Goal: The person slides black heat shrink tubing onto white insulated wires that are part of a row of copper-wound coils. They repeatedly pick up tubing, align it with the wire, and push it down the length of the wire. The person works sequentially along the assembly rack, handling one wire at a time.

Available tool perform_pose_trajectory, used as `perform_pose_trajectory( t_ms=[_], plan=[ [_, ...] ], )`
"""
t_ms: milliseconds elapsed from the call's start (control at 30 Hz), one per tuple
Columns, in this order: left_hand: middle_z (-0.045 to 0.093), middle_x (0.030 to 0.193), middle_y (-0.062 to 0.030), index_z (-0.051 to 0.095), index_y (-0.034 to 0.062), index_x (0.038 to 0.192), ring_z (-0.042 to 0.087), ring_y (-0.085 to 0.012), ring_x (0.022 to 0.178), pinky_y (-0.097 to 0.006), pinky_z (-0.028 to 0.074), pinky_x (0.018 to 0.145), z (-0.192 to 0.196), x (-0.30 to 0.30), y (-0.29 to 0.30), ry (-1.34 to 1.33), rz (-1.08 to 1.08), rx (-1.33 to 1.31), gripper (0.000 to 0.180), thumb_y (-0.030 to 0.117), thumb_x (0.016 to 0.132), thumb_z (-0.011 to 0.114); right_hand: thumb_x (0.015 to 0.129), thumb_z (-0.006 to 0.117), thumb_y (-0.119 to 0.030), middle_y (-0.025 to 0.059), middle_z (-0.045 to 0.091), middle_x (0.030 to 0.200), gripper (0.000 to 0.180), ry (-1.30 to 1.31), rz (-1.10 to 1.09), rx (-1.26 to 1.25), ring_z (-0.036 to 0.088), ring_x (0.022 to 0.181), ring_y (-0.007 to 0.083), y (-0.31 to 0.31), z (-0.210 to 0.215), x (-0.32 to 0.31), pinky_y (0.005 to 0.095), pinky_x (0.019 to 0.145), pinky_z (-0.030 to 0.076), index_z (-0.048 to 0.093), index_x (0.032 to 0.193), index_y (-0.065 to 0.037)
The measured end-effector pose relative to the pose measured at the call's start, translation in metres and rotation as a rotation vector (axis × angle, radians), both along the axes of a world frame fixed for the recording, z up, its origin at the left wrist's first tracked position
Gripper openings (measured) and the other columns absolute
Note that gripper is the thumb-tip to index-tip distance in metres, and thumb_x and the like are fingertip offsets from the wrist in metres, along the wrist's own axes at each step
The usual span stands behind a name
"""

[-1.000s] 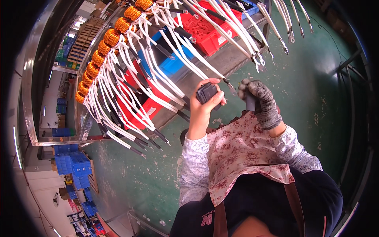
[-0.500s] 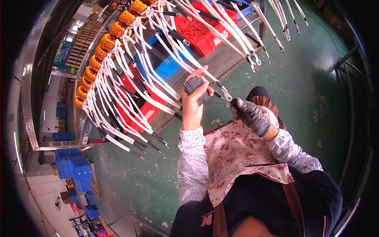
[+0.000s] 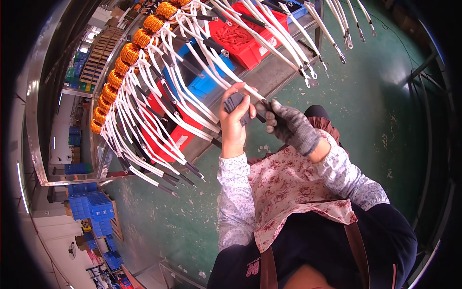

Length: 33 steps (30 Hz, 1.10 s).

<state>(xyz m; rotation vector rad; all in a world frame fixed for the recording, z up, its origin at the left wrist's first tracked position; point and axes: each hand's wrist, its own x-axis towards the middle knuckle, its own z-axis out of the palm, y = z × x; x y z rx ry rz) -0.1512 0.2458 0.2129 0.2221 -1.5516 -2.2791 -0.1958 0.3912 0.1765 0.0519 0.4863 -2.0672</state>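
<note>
Left hand [image 3: 234,126]: bare, raised in front of the chest, fingers curled around a small bundle of dark sleeves [image 3: 237,103], thumb pressed against the front of it.
Right hand [image 3: 289,126]: in a grey knit glove, fingertips pinched on the dark end of a white lead [image 3: 226,76], just beside the left hand's fingertips.
Dark sleeves: short flat black pieces, held upright in the left grip, top ends showing above the fingers, close to the pinched lead end.
White lead: runs up and left from the gloved fingertips to the row of coils; dark tip mostly hidden by the glove.
Copper coils [image 3: 130,53]: orange-wound rings in a curved row, upper left, each with white leads fanning down and right.
Other leads [image 3: 159,125]: many, white with dark sleeved tips, hanging loose below the coils, apart from both hands.
Terminal ends [image 3: 308,72]: metal lugs on the longer leads at upper right, above the gloved hand.
Red bin [image 3: 243,36]: on the tabletop behind the leads, holding small red parts.
Blue bin [image 3: 207,79]: beside the red one, partly covered by leads.
Tabletop [image 3: 284,72]: grey edge running diagonally beneath the bins.
Floor [image 3: 394,106]: green, scuffed.
Clothing: floral sleeve covers [image 3: 236,192] on both forearms, floral apron over a dark top.
</note>
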Motion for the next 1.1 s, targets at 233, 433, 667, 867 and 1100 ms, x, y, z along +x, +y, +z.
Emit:
perform_pose_trajectory(
  t_ms=[233,433,667,867,1100],
  plan=[
    [0.063,0.104,-0.0161,0.054,0.0022,0.114,0.055,-0.0114,0.061,-0.024,0.044,0.055,0.002,0.004,-0.001,-0.031,-0.024,-0.105,0.029,0.005,0.086,0.062,0.095,0.052,-0.032,-0.0014,0.052,0.060,0.034,0.929,-0.140,0.610,0.044,0.053,0.0063,-0.003,-0.008,-0.015,0.0254,0.048,0.037,0.067,0.095,-0.001],
    [0.062,0.111,-0.0175,0.055,0.0008,0.115,0.054,-0.0115,0.060,-0.024,0.043,0.055,0.001,-0.003,-0.003,-0.039,-0.031,-0.054,0.031,0.006,0.086,0.062,0.095,0.051,-0.038,-0.0031,0.048,0.058,0.040,0.835,-0.110,0.559,0.041,0.051,0.0049,0.009,-0.002,-0.021,0.0228,0.046,0.033,0.066,0.088,-0.002],
    [0.062,0.102,-0.0173,0.054,-0.0010,0.114,0.053,-0.0132,0.059,-0.024,0.042,0.053,-0.003,-0.001,-0.009,-0.004,0.032,-0.076,0.030,0.005,0.086,0.060,0.094,0.043,-0.051,0.0009,0.054,0.061,0.043,0.372,0.249,0.149,0.047,0.049,0.0094,0.010,-0.003,-0.011,0.0233,0.046,0.037,0.052,0.076,-0.013],
    [0.062,0.098,-0.0130,0.054,-0.0008,0.114,0.053,-0.0125,0.059,-0.024,0.042,0.054,0.008,0.003,-0.007,0.010,0.030,-0.080,0.030,0.006,0.086,0.061,0.096,0.040,-0.047,0.0000,0.048,0.065,0.036,0.094,0.367,-0.287,0.039,0.049,0.0108,-0.010,-0.002,-0.019,0.0258,0.046,0.034,0.050,0.084,-0.014],
    [0.063,0.094,-0.0104,0.053,0.0004,0.114,0.053,-0.0117,0.061,-0.024,0.043,0.055,0.004,0.012,-0.001,-0.062,0.029,-0.023,0.036,0.004,0.081,0.065,0.097,0.037,-0.045,0.0031,0.049,0.064,0.038,0.067,0.177,-0.104,0.044,0.050,0.0141,-0.003,0.003,-0.009,0.0265,0.048,0.039,0.050,0.081,-0.013]
  ],
)
